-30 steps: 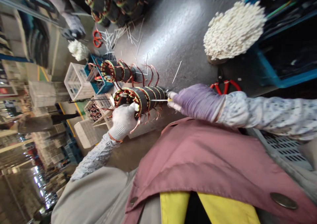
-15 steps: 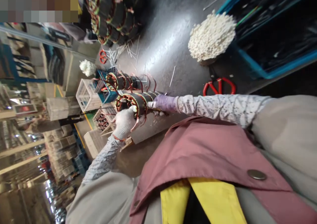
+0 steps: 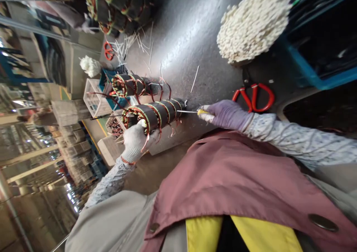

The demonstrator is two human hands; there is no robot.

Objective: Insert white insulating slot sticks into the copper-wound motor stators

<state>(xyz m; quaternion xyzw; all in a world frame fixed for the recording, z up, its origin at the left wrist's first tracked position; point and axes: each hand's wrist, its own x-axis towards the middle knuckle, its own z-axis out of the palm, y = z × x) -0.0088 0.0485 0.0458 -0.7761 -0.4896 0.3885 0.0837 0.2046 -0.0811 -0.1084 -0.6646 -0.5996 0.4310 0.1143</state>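
On the dark worktable lies a motor stator, a dark cylinder ringed with green-edged bands and copper wire. My left hand, in a white knit glove, is closed on its near left end, the thumb at the opening. To the right of the stator, my right hand, in a purple glove with pale fingertips, pinches a thin white stick. The stick points left, its tip close to the stator's banded side. Something yellow shows at the right fingertips; I cannot tell what. A second stator lies just behind.
Red-handled scissors lie beside a big bundle of white sticks. Blue crates stand at right. More stators, loose sticks and other red scissors are farther back. A co-worker's hand shows at upper left.
My right hand has moved right, away from the stator's side, and the thin white stick now shows in its fingers. My left hand stays on the stator's end. The view has shifted slightly.
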